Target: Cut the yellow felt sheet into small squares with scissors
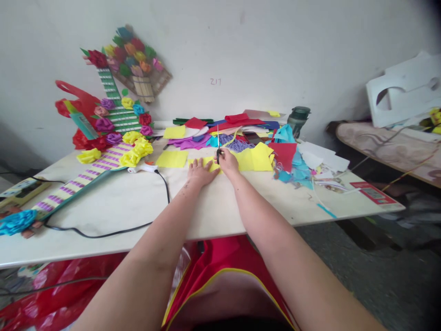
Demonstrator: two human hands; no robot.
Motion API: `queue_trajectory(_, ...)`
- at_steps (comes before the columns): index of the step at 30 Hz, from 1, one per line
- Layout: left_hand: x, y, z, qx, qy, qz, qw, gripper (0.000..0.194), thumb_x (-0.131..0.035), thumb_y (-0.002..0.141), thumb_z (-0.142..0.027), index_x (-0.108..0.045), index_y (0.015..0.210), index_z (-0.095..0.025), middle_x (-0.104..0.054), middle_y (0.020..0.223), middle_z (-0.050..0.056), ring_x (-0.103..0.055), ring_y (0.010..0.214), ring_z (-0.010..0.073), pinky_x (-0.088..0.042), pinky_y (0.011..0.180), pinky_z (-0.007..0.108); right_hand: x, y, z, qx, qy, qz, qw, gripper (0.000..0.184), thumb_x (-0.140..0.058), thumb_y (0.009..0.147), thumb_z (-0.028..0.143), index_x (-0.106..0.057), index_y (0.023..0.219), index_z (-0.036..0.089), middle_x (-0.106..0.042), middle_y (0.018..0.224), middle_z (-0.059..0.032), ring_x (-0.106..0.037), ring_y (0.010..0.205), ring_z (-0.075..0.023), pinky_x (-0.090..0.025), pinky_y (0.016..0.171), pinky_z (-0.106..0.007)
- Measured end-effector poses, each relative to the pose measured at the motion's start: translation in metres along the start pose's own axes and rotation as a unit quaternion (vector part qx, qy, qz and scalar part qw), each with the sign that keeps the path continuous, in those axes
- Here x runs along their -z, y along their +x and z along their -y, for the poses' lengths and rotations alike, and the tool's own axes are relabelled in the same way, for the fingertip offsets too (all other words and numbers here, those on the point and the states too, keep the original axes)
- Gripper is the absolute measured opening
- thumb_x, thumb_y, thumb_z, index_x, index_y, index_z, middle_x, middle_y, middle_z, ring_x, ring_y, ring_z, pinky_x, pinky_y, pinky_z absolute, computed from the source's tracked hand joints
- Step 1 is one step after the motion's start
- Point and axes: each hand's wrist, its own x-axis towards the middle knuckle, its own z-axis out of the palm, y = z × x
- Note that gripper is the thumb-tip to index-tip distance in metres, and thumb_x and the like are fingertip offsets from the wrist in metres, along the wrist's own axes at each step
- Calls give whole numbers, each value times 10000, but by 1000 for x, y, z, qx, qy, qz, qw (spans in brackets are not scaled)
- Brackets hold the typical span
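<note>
Under my left hand (200,173) lies yellow paper (246,160), a strip that reaches out to the right. The fingers of that hand are spread flat on it. My right hand (228,162) is closed round the black handles of a pair of scissors (218,140), whose blades point away from me over the paper. Left of my left hand rests a separate yellow square (172,159). Whether the blades touch the paper I cannot make out.
Coloured papers (196,138) are heaped behind my hands, with scraps (324,161) and a dark green bottle (299,120) to the right. A white glue gun (143,168) trails a black cord on the left. Beside it stand flower-covered decorations (119,115).
</note>
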Motion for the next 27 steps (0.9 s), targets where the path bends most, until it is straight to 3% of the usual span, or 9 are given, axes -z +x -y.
queue_trajectory(8, 0, -1, 0, -4, 9, -5, 1000, 743, -175, 754, -697, -254, 1393, -325, -181, 1487, 29, -110, 1355, 303, -115, 1072, 453, 1, -5, 4, -18, -79, 18, 997, 303, -411, 869, 369, -557, 1105, 246, -670, 1007, -51, -594, 982, -195, -431, 826, -309)
queue_trajectory(12, -1, -2, 0, -1, 6, -15, 1000, 831, -132, 741, -721, -185, 1422, -248, -180, 1485, 66, -108, 1358, 289, -106, 1078, 433, -2, -1, -1, -44, -44, 8, 998, 298, -403, 872, 366, -568, 1085, 238, -675, 999, -50, -599, 974, -178, -441, 815, -291)
queue_trajectory(19, -1, -2, 0, 0, 2, -11, 1000, 869, -139, 736, -716, -237, 1412, -179, -178, 1484, 82, -101, 1359, 285, -98, 1083, 421, -9, 6, -13, -60, 58, -2, 997, 253, -442, 860, 359, -595, 1010, 224, -692, 904, -44, -643, 877, -159, -466, 773, -274)
queue_trajectory(24, 0, -1, 0, 3, -3, -6, 1000, 826, -155, 734, -720, -248, 1407, -251, -175, 1488, 53, -100, 1359, 291, -96, 1079, 438, -9, 8, -13, -77, 147, -3, 986, 292, -397, 878, 360, -565, 1054, 198, -690, 801, -19, -665, 739, -122, -480, 729, -261)
queue_trajectory(27, 1, -2, -1, -2, -5, 0, 1000, 799, -143, 724, -740, -262, 1393, -320, -171, 1489, 32, -92, 1358, 303, -90, 1073, 460, -7, 6, -10, -65, 149, -15, 987, 298, -396, 876, 364, -562, 1071, 211, -689, 805, -15, -663, 752, -120, -476, 749, -267)
